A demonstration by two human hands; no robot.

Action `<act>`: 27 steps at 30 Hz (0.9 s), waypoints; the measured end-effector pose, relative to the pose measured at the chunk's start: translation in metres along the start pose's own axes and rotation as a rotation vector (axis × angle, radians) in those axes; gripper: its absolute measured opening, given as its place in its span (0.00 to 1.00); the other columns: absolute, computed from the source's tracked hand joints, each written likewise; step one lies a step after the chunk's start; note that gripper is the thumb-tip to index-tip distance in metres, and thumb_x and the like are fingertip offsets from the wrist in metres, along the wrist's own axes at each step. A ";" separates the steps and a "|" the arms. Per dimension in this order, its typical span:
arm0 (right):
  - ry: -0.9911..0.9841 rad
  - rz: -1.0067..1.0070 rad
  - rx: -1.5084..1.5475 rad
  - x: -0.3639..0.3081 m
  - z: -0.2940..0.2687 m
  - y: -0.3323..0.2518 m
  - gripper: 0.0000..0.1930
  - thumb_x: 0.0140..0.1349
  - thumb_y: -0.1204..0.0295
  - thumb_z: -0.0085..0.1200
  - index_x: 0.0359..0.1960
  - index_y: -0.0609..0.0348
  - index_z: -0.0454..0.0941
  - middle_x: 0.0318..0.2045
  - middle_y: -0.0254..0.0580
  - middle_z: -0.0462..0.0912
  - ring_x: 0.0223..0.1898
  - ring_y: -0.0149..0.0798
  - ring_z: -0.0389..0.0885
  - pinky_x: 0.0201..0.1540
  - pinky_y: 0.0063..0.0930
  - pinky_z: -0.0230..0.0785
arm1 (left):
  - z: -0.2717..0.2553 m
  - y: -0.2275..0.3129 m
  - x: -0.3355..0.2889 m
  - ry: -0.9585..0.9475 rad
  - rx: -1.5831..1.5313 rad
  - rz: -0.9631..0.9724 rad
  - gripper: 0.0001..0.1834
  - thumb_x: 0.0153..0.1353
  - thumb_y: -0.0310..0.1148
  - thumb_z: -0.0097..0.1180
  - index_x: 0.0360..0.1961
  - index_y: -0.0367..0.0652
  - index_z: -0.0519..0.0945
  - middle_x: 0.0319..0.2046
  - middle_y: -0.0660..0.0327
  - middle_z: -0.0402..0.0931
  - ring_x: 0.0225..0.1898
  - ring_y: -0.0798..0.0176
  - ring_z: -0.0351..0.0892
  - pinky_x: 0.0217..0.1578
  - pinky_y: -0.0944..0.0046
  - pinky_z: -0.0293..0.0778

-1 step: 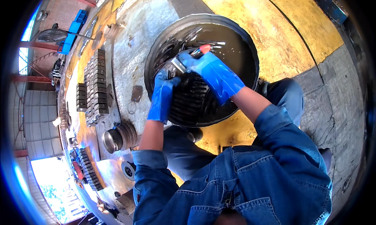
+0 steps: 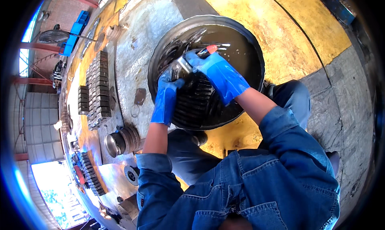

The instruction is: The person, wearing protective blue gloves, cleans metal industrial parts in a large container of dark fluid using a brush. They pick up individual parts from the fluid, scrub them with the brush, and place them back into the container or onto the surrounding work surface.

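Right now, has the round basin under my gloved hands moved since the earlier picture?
No, not visibly: the basin keeps the same place against the flat brown piece on the floor to its left.

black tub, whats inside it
Inside the tub, murky liquid and dark ridged parts show. The left hand and right hand hide some of the contents; anything sunk under the liquid cannot be seen.

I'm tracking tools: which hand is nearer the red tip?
Right: the right hand is immediately beside the red tip; the left hand is farther away, lower left.
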State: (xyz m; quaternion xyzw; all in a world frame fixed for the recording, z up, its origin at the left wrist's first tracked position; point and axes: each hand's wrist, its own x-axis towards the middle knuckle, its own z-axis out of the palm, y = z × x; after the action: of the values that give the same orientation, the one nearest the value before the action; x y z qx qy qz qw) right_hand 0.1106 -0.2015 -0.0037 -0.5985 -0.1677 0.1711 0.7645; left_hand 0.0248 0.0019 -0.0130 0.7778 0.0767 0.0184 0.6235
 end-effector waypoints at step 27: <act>0.046 -0.088 -0.137 -0.018 0.061 0.022 0.14 0.69 0.71 0.62 0.51 0.66 0.84 0.42 0.43 0.89 0.43 0.33 0.86 0.50 0.27 0.80 | -0.025 -0.025 -0.005 0.150 -0.491 -0.109 0.30 0.77 0.49 0.48 0.69 0.38 0.75 0.64 0.56 0.77 0.65 0.56 0.76 0.67 0.56 0.69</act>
State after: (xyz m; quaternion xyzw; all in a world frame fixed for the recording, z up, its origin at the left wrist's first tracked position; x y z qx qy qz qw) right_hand 0.0654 -0.1521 -0.0118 -0.6453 -0.1876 0.1119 0.7320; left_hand 0.0141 0.0305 -0.0310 0.5944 0.1578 0.0602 0.7862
